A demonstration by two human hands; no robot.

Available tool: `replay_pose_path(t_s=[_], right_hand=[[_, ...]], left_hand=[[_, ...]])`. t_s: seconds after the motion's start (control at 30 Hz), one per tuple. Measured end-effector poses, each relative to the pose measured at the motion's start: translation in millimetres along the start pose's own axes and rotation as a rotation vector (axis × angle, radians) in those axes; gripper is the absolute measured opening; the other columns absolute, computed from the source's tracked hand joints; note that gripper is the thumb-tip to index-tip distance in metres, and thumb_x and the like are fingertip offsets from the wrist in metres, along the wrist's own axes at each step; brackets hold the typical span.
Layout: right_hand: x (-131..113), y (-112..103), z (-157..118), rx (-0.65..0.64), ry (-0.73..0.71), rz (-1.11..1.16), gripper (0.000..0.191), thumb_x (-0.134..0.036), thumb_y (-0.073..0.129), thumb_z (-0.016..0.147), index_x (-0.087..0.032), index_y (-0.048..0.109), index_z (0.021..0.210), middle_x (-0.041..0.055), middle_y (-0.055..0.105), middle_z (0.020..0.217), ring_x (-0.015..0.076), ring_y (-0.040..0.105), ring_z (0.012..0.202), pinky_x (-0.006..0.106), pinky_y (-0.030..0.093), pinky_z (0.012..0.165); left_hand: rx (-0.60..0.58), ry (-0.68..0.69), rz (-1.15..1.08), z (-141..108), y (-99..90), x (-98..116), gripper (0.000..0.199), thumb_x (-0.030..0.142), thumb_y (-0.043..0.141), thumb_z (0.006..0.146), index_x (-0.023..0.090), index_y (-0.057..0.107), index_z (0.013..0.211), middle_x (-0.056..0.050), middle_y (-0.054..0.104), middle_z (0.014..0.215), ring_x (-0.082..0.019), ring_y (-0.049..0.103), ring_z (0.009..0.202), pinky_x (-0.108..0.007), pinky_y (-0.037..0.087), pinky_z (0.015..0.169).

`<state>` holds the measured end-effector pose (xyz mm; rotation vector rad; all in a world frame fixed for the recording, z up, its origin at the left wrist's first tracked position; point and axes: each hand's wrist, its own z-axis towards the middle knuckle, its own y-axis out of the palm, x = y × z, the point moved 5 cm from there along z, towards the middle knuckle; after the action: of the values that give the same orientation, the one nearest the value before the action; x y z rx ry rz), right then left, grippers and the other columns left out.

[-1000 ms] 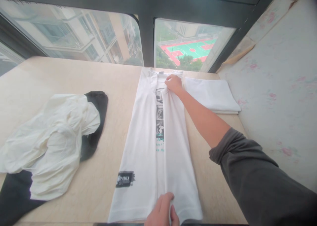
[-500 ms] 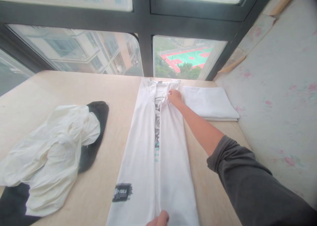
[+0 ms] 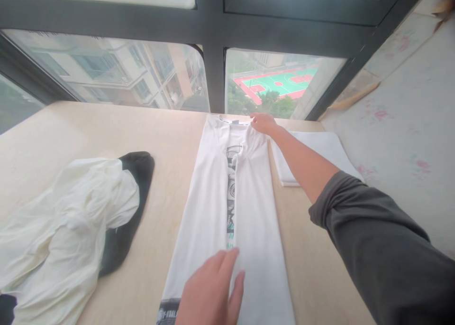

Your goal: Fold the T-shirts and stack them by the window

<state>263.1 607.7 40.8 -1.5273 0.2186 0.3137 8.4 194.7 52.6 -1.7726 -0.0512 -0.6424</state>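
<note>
A white T-shirt (image 3: 206, 211) lies lengthwise in front of me, both sides folded inward so a strip of its dark printed front shows between the edges. At the far end, my right hand (image 3: 263, 123) is closed on the shirt's right shoulder beside the collar; its fingertips are partly hidden. My left hand (image 3: 213, 287) hovers over the lower part of the shirt, thumb apart from the fingers, holding nothing. It covers part of the dark printed label (image 3: 168, 311) at the shirt's lower left.
A folded white cloth (image 3: 313, 147) lies right of the shirt, partly behind my right forearm. Crumpled cream clothing (image 3: 71, 220) rests over a black garment (image 3: 131, 230) at left. A dark-framed window (image 3: 213, 69) edges the wooden surface (image 3: 163, 140); a floral wall (image 3: 401, 140) bounds the right.
My right hand has moved from the inner fold out to the right shoulder near the collar, where the fabric lies flatter. My left hand has come up from the bottom edge and opened.
</note>
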Motion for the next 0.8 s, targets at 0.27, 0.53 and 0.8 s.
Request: replay_pose_path(t_s=[0.27,0.53,0.8], right_hand=[[19,-6,17,-0.084,-0.027,-0.036,0.023,-0.028,0.063,0.078,-0.021,0.074,0.097,0.0061,0.071,0.106,0.0237,0.061,0.099,0.031,0.046,0.089],[20,-31,24,-0.048,0.024,0.345,0.017,-0.027,0.067,0.081,-0.017,0.073,0.093,0.0045,0.068,0.093,0.0161,0.060,0.086,0.028,0.047,0.079],[11,-8,39,0.027,-0.008,0.423,0.024,-0.033,0.063,0.084,-0.018,0.072,0.100,0.0052,0.067,0.098,0.0167,0.059,0.087,0.029,0.048,0.078]], left_hand=[[0.230,-0.175,-0.254,199,-52.5,-14,0.065,0.047,0.055,0.091,0.012,0.038,0.143,-0.017,0.059,0.121,-0.028,0.060,0.110,-0.037,0.046,0.090],[0.202,-0.264,-0.799,256,-32.9,-23,0.038,0.032,0.059,0.085,0.012,0.062,0.117,-0.008,0.066,0.094,-0.019,0.062,0.086,-0.030,0.048,0.083],[0.059,-0.219,-0.765,244,-31.1,-35,0.027,0.032,0.045,0.089,0.015,0.065,0.085,-0.003,0.064,0.072,-0.013,0.060,0.065,-0.026,0.050,0.069]])
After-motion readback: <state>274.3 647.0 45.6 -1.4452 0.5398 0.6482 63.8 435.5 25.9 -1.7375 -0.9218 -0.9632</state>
